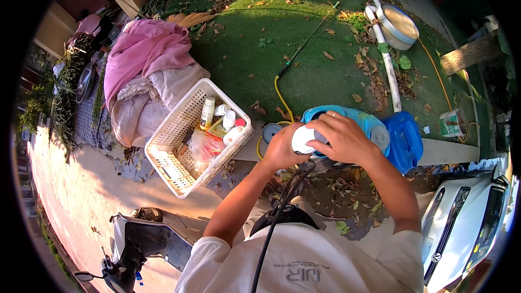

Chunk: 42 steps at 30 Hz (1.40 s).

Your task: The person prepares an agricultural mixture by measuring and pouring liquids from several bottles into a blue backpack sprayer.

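Note:
My left hand (pixel 283 145) is closed round the side of a white round container (pixel 302 140), likely a bottle seen end-on. From the other side, my right hand (pixel 344 137) curls its fingers over it, the thumb pressed on its white face. A greyish part shows between the right fingers. Both hands are above a light-blue plastic tank (pixel 353 118), whose near side they partly hide. Close to the tank's right side stands a dark-blue jerrycan (pixel 404 140). A grey round lid (pixel 271 132) lies left of my left hand, beside a yellow hose (pixel 283 95).
A white slatted basket (pixel 168 140) with several bottles and a plastic bag stands left. Beyond it lie a pink blanket (pixel 144 49) and bedding. A spray wand (pixel 309 40) crosses the green turf. A scooter (pixel 146 244) and a white car (pixel 461 222) flank me.

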Each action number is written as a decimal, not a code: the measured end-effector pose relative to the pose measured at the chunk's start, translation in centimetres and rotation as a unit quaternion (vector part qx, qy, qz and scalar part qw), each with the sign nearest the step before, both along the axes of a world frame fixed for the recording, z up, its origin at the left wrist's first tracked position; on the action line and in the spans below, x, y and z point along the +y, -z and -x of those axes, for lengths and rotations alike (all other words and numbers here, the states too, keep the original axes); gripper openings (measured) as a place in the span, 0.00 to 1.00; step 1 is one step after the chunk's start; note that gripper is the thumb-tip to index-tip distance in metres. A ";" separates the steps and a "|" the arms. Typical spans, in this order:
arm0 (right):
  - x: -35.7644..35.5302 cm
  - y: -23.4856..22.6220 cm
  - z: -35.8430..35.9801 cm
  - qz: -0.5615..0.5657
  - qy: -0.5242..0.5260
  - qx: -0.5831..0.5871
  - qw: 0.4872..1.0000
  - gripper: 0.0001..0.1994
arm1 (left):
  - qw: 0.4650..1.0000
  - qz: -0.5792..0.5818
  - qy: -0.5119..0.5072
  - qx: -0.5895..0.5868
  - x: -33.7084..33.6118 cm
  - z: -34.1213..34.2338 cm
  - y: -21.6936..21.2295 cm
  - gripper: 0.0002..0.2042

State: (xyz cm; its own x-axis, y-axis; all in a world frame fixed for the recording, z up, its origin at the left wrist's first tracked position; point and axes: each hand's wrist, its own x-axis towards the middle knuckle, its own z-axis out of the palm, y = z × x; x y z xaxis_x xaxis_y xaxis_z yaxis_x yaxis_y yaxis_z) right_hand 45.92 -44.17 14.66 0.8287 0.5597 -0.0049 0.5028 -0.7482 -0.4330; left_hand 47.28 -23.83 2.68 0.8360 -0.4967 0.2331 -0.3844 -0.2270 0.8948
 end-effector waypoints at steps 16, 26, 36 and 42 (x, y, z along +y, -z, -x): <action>-1.9 6.4 3.9 -0.073 0.021 -0.053 0.996 0.25 | 0.998 -0.063 0.019 0.005 -1.3 1.2 2.4 0.33; -12.6 13.0 3.5 -0.269 0.375 -0.023 0.887 0.36 | 0.994 -0.098 0.024 0.039 -1.2 1.4 3.1 0.31; -17.2 19.6 0.0 -0.115 0.398 -0.018 0.910 0.26 | 0.991 -0.108 -0.042 0.070 -1.9 2.1 2.7 0.31; -14.5 15.9 4.7 0.029 0.377 -0.116 0.918 0.24 | 0.990 -0.093 -0.066 0.084 -1.6 2.1 2.8 0.31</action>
State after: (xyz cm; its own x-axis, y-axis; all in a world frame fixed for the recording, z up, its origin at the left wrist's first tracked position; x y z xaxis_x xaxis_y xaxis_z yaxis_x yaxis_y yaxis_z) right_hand 41.26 -58.66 -1.25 0.9630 -0.1690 0.2098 -0.0937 -0.9403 -0.3272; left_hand 45.15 -25.45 -0.14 0.9156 -0.4022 0.0008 -0.1907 -0.4322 0.8814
